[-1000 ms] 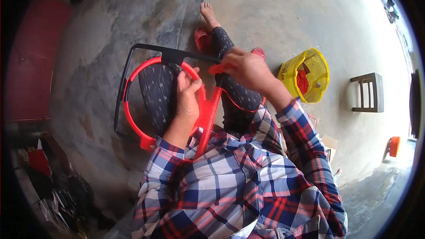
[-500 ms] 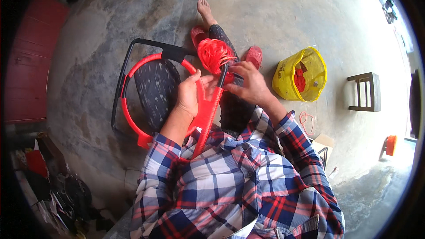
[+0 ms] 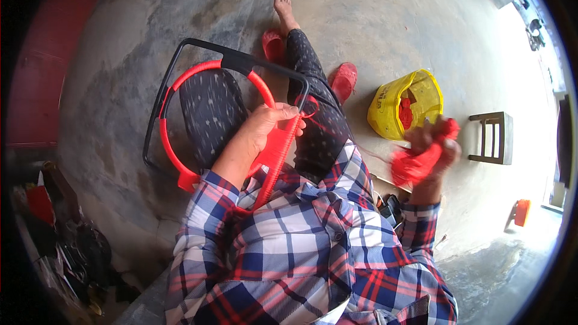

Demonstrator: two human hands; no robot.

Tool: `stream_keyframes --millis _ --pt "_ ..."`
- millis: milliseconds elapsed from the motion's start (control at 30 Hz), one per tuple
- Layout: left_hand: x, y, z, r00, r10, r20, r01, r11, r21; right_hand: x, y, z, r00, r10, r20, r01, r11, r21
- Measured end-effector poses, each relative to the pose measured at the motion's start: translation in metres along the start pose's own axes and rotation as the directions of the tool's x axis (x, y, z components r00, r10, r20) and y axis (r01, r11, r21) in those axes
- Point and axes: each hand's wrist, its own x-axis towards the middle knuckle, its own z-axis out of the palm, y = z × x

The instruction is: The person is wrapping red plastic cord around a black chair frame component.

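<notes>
A black tubular frame (image 3: 236, 62) with a ring inside it rests across my lap, tilted. Red plastic strip is wound around much of the ring, and a red woven section (image 3: 277, 149) fills the part near its right bar. My left hand (image 3: 265, 125) grips the right bar, thumb on top, fingers curled around it. Out to the right, my right hand (image 3: 442, 153) is closed around a bundle of red strip (image 3: 414, 167), both smeared by motion. A thin red strand stretches from the upper right bar towards that bundle, with a loose loop (image 3: 311, 107) beside the bar.
A yellow bucket (image 3: 385, 111) with red coils inside stands just beyond my right hand. Farther right are a small wooden stool (image 3: 507, 138) and an orange object (image 3: 521, 212). Red slippers (image 3: 344, 82) lie by my bare foot. Clutter (image 3: 78, 253) fills the lower left.
My right hand has swung from the frame's upper right bar out to the right, carrying the red bundle and drawing the strand out. My left hand has shifted onto the right bar.
</notes>
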Motion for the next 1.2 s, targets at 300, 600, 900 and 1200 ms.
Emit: stream_keyframes --millis 300,600,900,1200 --pt "-0.005 0.003 0.007 1.000 0.014 -0.013 -0.014 1.000 0.026 0.032 0.070 0.016 0.942 0.191 -0.274 -0.300 0.847 -0.440" --pt "-0.002 0.002 0.010 0.999 0.008 -0.051 -0.008 1.000 0.010 0.023 0.105 0.058 0.929 0.368 0.041 -0.280 0.772 -0.571" --pt "0.004 0.002 -0.001 1.000 0.009 -0.019 -0.010 1.000 -0.027 0.048 0.040 -0.031 0.884 -0.036 -0.466 -0.248 0.809 -0.533" --pt "-0.008 0.005 0.005 1.000 -0.016 0.022 0.017 0.999 -0.040 0.037 0.102 0.056 0.650 0.705 0.284 0.005 0.369 -0.929"
